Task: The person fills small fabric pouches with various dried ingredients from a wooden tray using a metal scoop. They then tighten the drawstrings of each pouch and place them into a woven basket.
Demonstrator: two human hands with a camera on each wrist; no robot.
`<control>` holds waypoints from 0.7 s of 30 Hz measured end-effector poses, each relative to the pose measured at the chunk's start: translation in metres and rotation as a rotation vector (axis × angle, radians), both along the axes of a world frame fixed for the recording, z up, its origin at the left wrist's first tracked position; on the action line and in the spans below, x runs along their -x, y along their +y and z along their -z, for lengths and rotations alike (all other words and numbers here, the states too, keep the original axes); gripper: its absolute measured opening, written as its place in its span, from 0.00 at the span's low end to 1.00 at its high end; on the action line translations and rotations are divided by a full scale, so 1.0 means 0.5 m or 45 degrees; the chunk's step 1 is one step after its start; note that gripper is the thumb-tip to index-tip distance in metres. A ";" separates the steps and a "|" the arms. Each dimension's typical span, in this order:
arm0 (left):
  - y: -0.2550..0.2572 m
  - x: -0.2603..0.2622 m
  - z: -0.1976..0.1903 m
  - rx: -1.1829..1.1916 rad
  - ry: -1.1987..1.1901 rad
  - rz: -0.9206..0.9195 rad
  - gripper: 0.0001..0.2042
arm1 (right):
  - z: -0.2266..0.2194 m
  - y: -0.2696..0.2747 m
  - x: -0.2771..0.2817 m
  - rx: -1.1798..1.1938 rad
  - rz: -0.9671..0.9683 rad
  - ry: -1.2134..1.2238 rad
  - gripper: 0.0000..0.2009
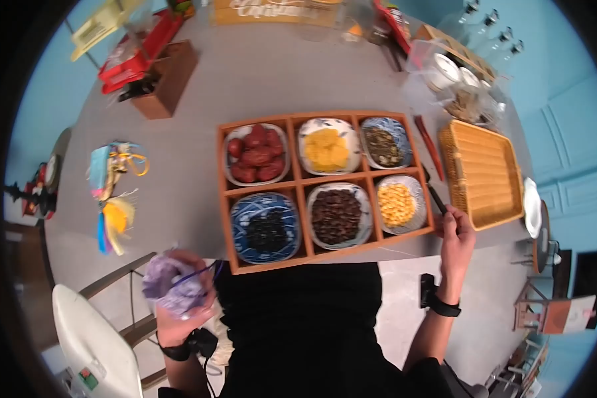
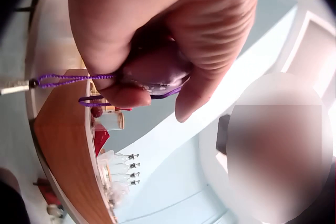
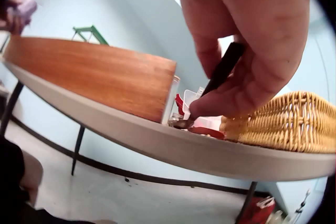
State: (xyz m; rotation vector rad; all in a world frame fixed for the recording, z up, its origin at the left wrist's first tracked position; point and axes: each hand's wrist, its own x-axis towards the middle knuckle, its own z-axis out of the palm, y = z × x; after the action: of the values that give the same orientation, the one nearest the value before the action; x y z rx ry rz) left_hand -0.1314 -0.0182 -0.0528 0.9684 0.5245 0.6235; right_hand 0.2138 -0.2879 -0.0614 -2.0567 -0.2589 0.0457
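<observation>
My left hand (image 1: 204, 306) holds a lilac drawstring pouch (image 1: 169, 286) off the table's front left edge. In the left wrist view, fingers and thumb curl round the pouch (image 2: 157, 71), and its purple cord (image 2: 68, 79) hangs out to one side. At the right end of the wooden divided box, my right hand (image 1: 458, 232) pinches a spoon by its black handle (image 1: 436, 198). The spoon's metal bowl (image 3: 181, 124) shows low beside the box (image 3: 100, 79). Bowls in the box hold red dates (image 1: 257, 156), yellow pieces (image 1: 326, 150), dark raisin-like bits (image 1: 337, 215), black berries (image 1: 266, 232) and yellow kernels (image 1: 397, 203).
A wicker basket (image 1: 487, 174) stands right of the box, with a dark red stick (image 1: 428, 147) between them. Tasselled sachets (image 1: 116, 192) lie on the left. Toward the back are a brown wooden box (image 1: 169, 79), clear containers (image 1: 444, 69) and glass bottles (image 1: 484, 40).
</observation>
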 end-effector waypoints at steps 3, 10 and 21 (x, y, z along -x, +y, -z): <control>0.044 -0.024 -0.051 -0.785 0.446 0.155 0.32 | 0.040 -0.008 -0.031 0.430 -0.175 -0.363 0.12; 0.063 -0.163 -0.169 -0.881 0.229 0.317 0.39 | -0.190 0.134 0.101 -0.058 -0.501 -0.190 0.11; 0.091 -0.304 -0.219 -0.789 -0.042 0.276 0.31 | -0.262 0.397 0.133 -0.339 -0.992 -0.049 0.12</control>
State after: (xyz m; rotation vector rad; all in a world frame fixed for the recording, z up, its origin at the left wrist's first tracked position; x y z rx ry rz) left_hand 0.0204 0.0271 0.0566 1.5725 0.1857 0.6153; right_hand 0.1472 -0.0896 0.0693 -1.5882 -1.0190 0.4236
